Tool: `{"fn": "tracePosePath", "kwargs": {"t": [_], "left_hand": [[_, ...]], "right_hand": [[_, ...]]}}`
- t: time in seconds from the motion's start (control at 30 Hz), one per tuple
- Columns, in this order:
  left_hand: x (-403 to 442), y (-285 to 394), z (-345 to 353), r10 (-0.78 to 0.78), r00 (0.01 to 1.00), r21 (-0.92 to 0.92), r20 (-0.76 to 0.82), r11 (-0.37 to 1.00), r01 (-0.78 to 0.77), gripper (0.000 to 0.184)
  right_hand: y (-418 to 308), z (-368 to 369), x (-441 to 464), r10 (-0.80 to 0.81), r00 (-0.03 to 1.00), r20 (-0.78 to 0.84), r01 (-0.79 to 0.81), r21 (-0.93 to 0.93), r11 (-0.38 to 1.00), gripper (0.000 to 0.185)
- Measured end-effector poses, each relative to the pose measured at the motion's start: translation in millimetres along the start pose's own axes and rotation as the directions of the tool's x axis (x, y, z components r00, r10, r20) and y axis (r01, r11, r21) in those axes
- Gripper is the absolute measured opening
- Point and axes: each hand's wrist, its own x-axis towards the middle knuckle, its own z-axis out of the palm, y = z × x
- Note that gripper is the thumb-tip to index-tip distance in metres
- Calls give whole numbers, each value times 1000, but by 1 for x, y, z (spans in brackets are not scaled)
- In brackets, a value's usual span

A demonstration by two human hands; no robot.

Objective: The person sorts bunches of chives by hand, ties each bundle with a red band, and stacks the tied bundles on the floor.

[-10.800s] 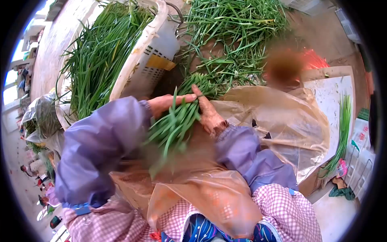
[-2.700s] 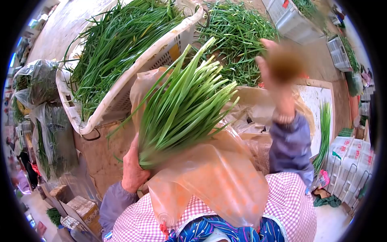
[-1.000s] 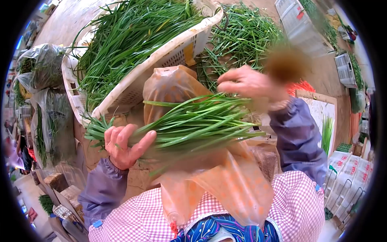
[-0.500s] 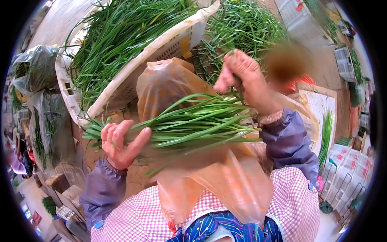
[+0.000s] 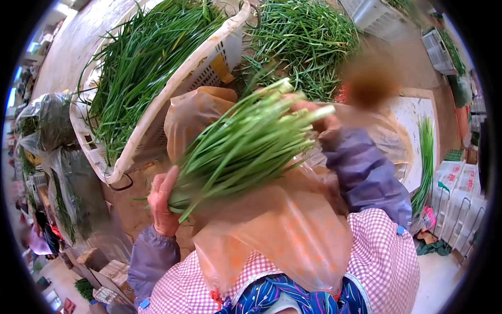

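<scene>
A thick bunch of long green stalks [image 5: 246, 146] lies slanted above my lap, its pale ends raised toward the upper right. Wrapped round its leafy lower-left end is my left hand [image 5: 165, 201]. Behind the pale ends is my right hand [image 5: 324, 123], partly hidden by the stalks and blurred; what its fingers grip cannot be made out. An orange-patterned plastic sheet [image 5: 277, 230] covers my lap beneath the bunch. Ahead on the left, a white basket [image 5: 180, 86] holds many more long green leaves [image 5: 141, 68].
A loose heap of green stalks [image 5: 306, 44] lies beyond the basket. On the right, a thin bunch [image 5: 426, 157] rests on a white board [image 5: 410, 112], near white wrapped crates [image 5: 455, 204]. Bagged greens [image 5: 78, 183] stand at the left. A dark blurred spot covers the upper right.
The bunch has tilted, its pale ends now higher toward the upper right. My right hand has come down from above the stalks to behind their pale ends. The view has shifted slightly.
</scene>
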Motion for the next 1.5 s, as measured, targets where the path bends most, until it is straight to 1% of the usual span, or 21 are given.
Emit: {"fn": "tracePosePath", "kwargs": {"t": [0.07,0.1,0.13,0.17,0.3,0.4,0.47,0.5,0.53,0.57,0.67,0.77,0.8,0.87,0.93,1.1,1.13,1.17,1.33,1.4,1.5], "left_hand": [[-6,-4,-2,23,999,-30,28,999,-22,49],[-14,-6,1,-342,939,-517,43,796,314,52],[-18,-5,2,-607,759,-831,235,280,481,55],[-19,0,-2,-439,872,-657,214,596,461,52],[-29,-13,5,-461,865,-677,201,573,462,54],[-32,-14,4,-415,884,-648,213,617,446,56],[-31,-9,6,-421,887,-618,189,651,440,56],[-33,-10,7,-410,899,-594,155,688,416,56],[-34,-11,8,-394,911,-568,123,724,390,57],[-32,-9,6,-369,915,-543,162,741,395,50],[-38,-5,9,-450,879,-638,158,633,439,55],[-41,-5,14,-442,891,-660,101,640,392,52],[-43,-7,17,-446,893,-675,63,640,367,52],[-43,-4,17,-457,887,-677,71,630,379,52],[-44,-2,19,-469,881,-677,68,627,385,52],[-47,-1,32,-506,861,-733,-45,603,316,52],[-48,2,33,-509,859,-728,-49,607,318,52],[-48,5,33,-464,881,-733,-87,629,259,52],[-38,26,37,-510,829,-689,-229,687,232,53],[-33,24,27,15,911,75,-412,997,18,54],[-30,38,14,171,932,424,-321,905,-20,59]], "right_hand": [[5,18,11,11,993,121,-54,361,931,36],[-9,16,9,50,994,93,-77,321,944,25],[-13,19,14,-87,990,115,45,326,944,20],[-17,16,14,-143,978,154,84,335,938,18],[-82,25,-15,-234,970,-62,228,-94,969,17],[-89,-47,-23,-568,817,-103,547,450,706,25],[-76,-107,-18,-528,847,-70,505,419,755,25],[-68,-88,-20,-336,921,-196,312,-141,939,23],[-56,-66,-25,-220,885,-410,-79,-598,797,21],[-23,-67,-25,-452,846,-281,48,-806,590,18],[-30,-1,-44,-194,815,-546,107,-188,976,19],[-6,3,-72,-95,877,-472,150,81,985,26],[-5,6,-83,-93,872,-480,150,82,985,26],[-6,15,-104,244,920,-308,-291,-117,950,35],[-3,38,-107,458,849,-264,-506,-156,848,42],[48,49,-70,414,907,-78,-414,26,910,46],[63,52,-57,359,933,-19,-340,282,897,45],[71,57,-47,291,956,23,-260,520,814,45],[53,91,-15,30,990,-137,100,838,536,47],[49,93,-2,-64,981,-185,195,894,403,45],[51,91,15,-113,961,-253,276,845,458,57]]}}
